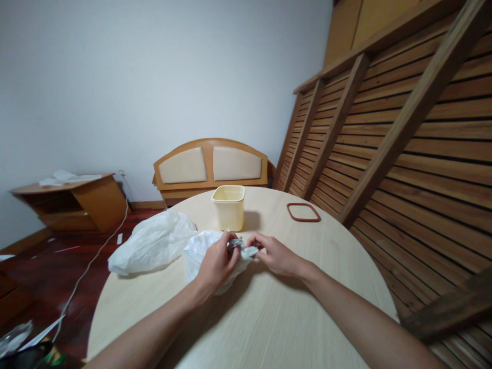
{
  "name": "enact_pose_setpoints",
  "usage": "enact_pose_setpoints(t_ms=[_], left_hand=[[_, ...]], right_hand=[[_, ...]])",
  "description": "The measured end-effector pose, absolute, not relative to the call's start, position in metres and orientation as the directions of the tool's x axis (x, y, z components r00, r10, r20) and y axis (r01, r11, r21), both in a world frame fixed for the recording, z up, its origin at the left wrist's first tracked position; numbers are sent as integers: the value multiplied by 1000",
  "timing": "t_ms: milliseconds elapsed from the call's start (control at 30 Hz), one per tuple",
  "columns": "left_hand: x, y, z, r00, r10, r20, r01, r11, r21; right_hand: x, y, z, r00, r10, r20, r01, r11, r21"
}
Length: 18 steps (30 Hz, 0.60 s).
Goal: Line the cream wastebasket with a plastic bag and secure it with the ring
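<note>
Both of my hands meet over the middle of the round table, gathering the top of a white plastic bag (198, 251). My left hand (219, 259) is closed round the bunched part of the bag, its fingers bent inward. Opposite it, my right hand (274, 253) pinches a twisted end of the plastic between thumb and fingers. The bag's body rests on the table, partly hidden behind my left hand and forearm. Just behind the hands stands an upright pale yellow bin (230, 212) with a square mouth. A second white plastic bag (154, 243) lies crumpled at the left.
A brown rounded-square ring (303, 212) lies flat on the round table (307, 307), at the back right. Wooden slatted panels (384, 154) lean along the right side. Behind are a headboard (209, 164) and a low cabinet (77, 205). A white cable (96, 256) crosses the floor.
</note>
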State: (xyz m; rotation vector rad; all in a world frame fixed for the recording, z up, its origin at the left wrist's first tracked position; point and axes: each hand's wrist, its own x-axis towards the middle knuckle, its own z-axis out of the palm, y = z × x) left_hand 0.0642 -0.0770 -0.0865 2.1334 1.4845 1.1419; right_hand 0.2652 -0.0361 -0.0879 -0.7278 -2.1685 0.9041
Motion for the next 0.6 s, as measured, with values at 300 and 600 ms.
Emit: enact_pose_setpoints(t_ms=[300,600], left_hand=[[66,-75,-86,81,904,419,585,-383,715],[65,-76,-81,207,841,499,590,-514,623]], right_hand=[[264,-39,-85,-597,669,443,266,686,-677],[259,-41,-84,-506,716,481,310,671,-673]])
